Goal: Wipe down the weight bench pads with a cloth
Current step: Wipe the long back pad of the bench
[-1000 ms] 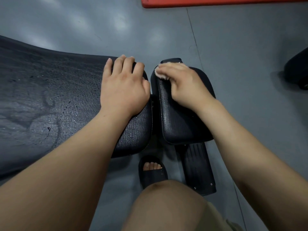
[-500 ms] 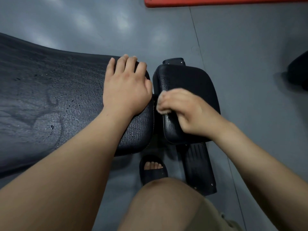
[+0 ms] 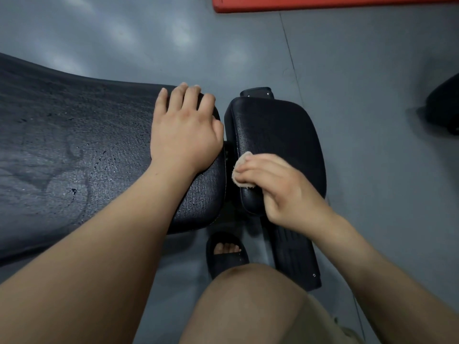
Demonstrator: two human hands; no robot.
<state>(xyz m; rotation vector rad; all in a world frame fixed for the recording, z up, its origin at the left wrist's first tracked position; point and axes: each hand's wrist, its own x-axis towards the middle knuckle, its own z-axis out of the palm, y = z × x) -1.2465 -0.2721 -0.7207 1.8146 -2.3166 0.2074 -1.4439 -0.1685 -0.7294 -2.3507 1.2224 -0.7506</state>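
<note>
A person's left hand (image 3: 185,130) lay flat on the right end of the long pad (image 3: 74,150) of a weight bench, its fingers straight and close together, their tips at the pad's far edge; the right hand (image 3: 280,192) held a small pale cloth (image 3: 242,170) against the left edge of the short pad (image 3: 278,130), fingers curled and bunched over the cloth, which showed only past the fingertips; the cloth sat just beside the narrow gap between the two pads, nearer the short pad's near-left corner; the long pad's black surface looked streaked and speckled with wet spots; a bare knee (image 3: 248,301) and a foot in a black sandal (image 3: 227,256) stood on the grey floor (image 3: 372,170) below the gap, beside the bench's black foot (image 3: 295,259); a red mat (image 3: 323,2) lay along the floor's far edge.
</note>
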